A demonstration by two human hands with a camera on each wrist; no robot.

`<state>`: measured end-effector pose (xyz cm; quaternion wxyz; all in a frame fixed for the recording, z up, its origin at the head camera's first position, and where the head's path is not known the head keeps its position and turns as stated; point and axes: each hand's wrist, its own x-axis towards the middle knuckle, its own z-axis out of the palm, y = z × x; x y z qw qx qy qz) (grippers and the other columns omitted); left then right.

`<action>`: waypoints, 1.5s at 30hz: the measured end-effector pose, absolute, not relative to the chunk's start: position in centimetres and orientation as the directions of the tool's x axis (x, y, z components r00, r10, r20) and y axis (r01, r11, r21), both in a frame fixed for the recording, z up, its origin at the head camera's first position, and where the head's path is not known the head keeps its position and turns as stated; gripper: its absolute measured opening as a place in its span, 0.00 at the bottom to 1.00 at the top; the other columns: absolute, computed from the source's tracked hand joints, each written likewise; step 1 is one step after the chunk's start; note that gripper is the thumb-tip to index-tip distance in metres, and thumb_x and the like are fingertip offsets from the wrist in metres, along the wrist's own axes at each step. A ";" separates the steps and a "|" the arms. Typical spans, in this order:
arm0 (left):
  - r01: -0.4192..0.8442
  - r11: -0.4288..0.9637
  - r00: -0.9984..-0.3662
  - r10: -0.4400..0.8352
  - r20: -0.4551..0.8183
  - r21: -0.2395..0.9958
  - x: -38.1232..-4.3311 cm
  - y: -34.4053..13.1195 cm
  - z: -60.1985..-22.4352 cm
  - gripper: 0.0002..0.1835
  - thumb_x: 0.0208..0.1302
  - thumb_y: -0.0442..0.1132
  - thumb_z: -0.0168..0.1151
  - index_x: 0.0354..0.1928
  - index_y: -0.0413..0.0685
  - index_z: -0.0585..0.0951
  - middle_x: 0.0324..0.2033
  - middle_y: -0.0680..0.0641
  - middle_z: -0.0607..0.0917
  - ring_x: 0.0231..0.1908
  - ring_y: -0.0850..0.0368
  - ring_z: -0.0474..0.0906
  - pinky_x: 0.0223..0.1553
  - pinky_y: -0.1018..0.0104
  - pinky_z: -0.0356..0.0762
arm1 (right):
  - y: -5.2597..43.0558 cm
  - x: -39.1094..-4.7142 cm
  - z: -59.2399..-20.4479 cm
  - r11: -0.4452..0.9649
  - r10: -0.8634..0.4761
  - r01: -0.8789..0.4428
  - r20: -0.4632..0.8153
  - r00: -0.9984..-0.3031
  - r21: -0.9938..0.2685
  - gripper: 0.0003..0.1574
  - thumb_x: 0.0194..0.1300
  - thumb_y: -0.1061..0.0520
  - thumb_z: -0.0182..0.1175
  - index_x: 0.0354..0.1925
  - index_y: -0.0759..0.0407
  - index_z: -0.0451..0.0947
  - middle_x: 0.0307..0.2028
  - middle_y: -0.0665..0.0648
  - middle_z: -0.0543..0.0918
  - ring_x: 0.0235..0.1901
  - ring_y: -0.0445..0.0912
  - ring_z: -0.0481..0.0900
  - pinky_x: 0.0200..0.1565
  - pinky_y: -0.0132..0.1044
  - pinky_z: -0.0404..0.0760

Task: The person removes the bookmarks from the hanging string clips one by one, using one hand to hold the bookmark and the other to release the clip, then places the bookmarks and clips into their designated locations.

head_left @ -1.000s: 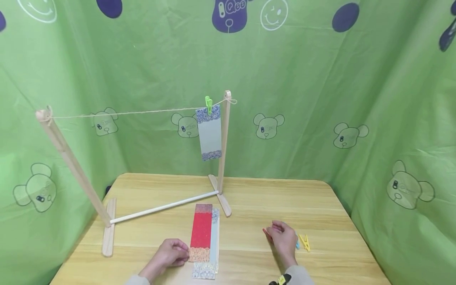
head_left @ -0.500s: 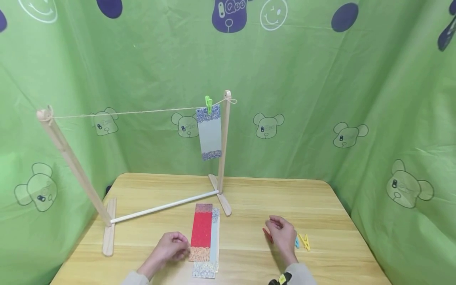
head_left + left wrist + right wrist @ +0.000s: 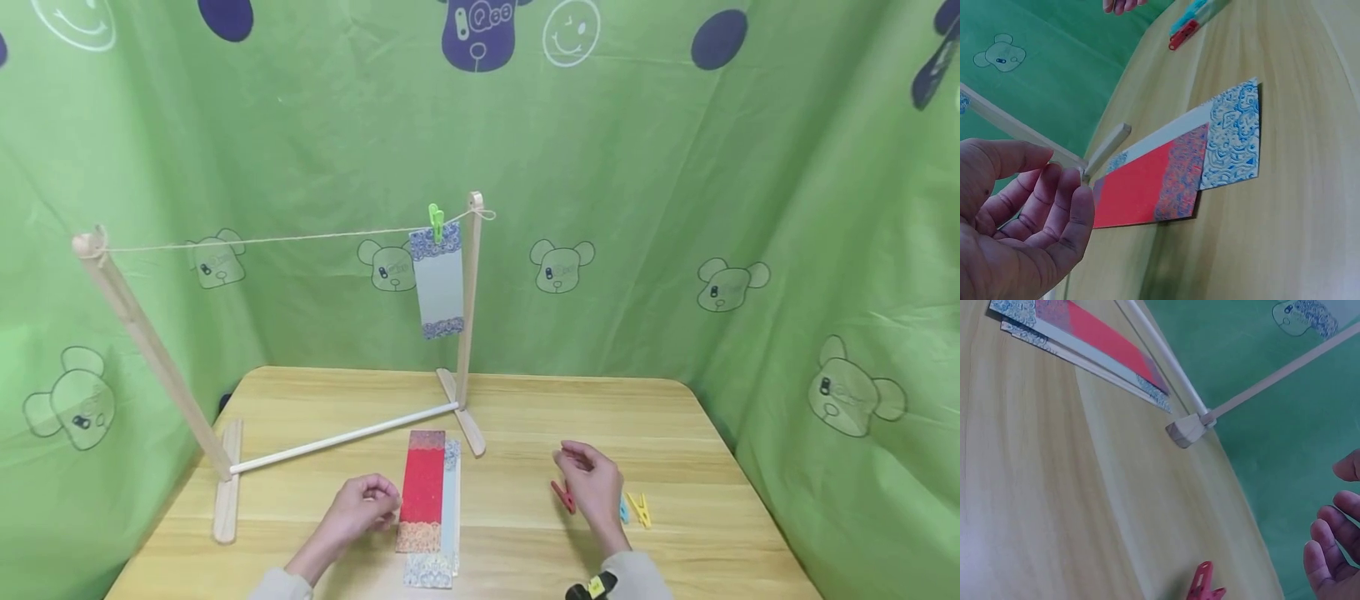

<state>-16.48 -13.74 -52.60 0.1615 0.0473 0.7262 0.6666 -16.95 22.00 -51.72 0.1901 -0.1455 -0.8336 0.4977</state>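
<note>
My left hand (image 3: 363, 505) is just left of a red card (image 3: 422, 485) with patterned ends, fingers loosely bent and nothing between them. Beneath that card lie pale cards (image 3: 429, 572) with blue patterned ends, partly covered by it. In the left wrist view, the left thumb and fingertips stand near each other in front of the red card's end. On the right, my right hand (image 3: 592, 482) hovers with relaxed fingers beside a red clothespin (image 3: 562, 497). A blue clothespin (image 3: 624, 508) and a yellow clothespin (image 3: 640, 510) lie right of that wrist; the blue one is partly hidden.
A wooden stand (image 3: 153, 350) with a string (image 3: 300, 238) between its posts occupies the left and back. Near the right post (image 3: 469, 308), a light green clothespin (image 3: 437, 222) holds a blue-and-white card (image 3: 439, 287). Green curtains (image 3: 637, 167) surround the table (image 3: 525, 550).
Both hands have shifted forward, away from the front of the table. The right hand has moved off the red clothespin, which now shows fully; the cards have stayed in place.
</note>
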 end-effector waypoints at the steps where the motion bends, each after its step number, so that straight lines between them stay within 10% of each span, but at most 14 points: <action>1: -0.143 0.109 -0.945 0.279 -0.168 0.984 -16.5 -13.7 -52.5 0.08 0.59 0.29 0.63 0.37 0.31 0.77 0.30 0.45 0.79 0.30 0.53 0.79 0.37 0.55 0.86 | 21.9 -16.9 -51.5 0.469 0.423 0.043 0.181 -0.888 -0.882 0.15 0.59 0.56 0.70 0.43 0.61 0.84 0.37 0.56 0.86 0.35 0.45 0.82 0.36 0.25 0.80; 45: -0.020 0.018 -0.997 0.076 -0.021 1.000 -19.4 -13.9 -45.2 0.11 0.59 0.27 0.63 0.43 0.32 0.77 0.36 0.42 0.80 0.35 0.51 0.80 0.38 0.64 0.84 | 19.2 -15.8 -37.5 0.455 0.146 -0.245 0.344 -0.928 -0.856 0.14 0.62 0.63 0.66 0.46 0.68 0.80 0.42 0.65 0.84 0.40 0.49 0.82 0.42 0.28 0.82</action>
